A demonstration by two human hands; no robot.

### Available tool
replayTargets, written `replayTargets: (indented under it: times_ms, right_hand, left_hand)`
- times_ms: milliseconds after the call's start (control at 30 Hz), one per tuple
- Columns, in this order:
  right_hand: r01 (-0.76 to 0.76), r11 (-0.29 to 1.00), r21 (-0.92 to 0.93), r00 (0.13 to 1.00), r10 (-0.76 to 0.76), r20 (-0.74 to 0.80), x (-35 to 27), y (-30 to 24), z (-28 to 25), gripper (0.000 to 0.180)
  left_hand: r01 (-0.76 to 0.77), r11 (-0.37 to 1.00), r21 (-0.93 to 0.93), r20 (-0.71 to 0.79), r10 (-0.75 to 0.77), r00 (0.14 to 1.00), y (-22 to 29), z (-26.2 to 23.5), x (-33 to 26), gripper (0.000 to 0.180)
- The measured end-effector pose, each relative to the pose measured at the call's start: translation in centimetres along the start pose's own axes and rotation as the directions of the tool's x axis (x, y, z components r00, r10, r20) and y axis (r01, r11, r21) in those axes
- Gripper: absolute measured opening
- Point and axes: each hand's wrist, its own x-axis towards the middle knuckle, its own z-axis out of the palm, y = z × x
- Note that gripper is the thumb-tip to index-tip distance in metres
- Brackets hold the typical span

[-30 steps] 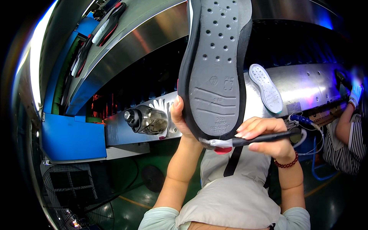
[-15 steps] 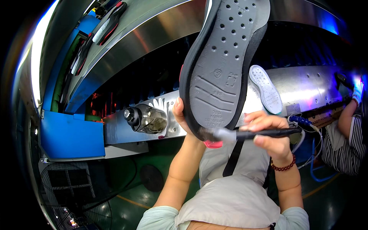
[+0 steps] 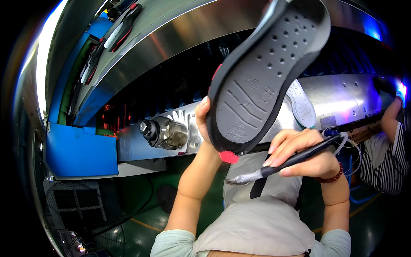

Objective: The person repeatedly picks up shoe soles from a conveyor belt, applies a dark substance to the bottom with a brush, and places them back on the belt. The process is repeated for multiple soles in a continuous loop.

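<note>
A large dark-grey shoe sole with a black rim, holes in its wide end and a red patch at its heel is held up before me, tilted to the right. My left hand grips its left edge near the heel; most of its fingers are hidden behind the sole. My right hand is closed around the black handle of a brush. The brush's pale, dark-tipped bristles point left, just below the heel and apart from it. A pale hose shows at the handle's rear end.
On the metal ledge lie a white insole, a dark-capped bottle and a white glove. More soles rest on the conveyor, upper left. A fan stands lower left. Another person's arm is at far right.
The brush has come off the heel and dropped down and left, its bristles now below the sole. The sole has tilted to the right, its wide end swinging rightward.
</note>
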Motion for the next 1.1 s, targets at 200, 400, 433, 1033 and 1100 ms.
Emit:
replayTargets:
  times_ms: [200, 400, 433, 1033, 1100]
  right_hand:
    - [0.034, 0.934, -0.355, 0.971, 0.052, 0.232, 1.4, -0.9, -2.5, 0.016]
    - [0.031, 0.905, -0.424, 0.963, 0.086, 0.254, 1.3, -1.4, -3.8, 0.016]
    - [0.006, 0.903, -0.43, 0.946, 0.134, 0.295, 1.0, -0.9, -4.0, 0.016]
    - [-0.059, 0.874, -0.482, 0.945, 0.205, 0.256, -0.4, -0.7, -7.4, 0.018]
    - [0.001, 0.857, -0.515, 0.93, 0.188, 0.316, -0.8, -1.2, -6.8, 0.018]
  left_hand:
    - [0.5, 0.86, 0.098, -0.373, -0.434, 0.82, -0.5, 3.2, 0.8, 0.049]
    - [0.733, 0.675, 0.087, -0.555, -0.578, 0.598, -0.4, 4.6, 0.6, 0.046]
    - [0.763, 0.626, 0.159, -0.577, -0.569, 0.586, -0.1, 4.5, 0.4, 0.046]
    - [0.611, 0.773, 0.174, -0.56, -0.432, 0.707, 1.2, 1.2, -2.6, 0.054]
    - [0.63, 0.73, 0.264, -0.664, -0.337, 0.668, 3.5, -2.0, -4.5, 0.051]
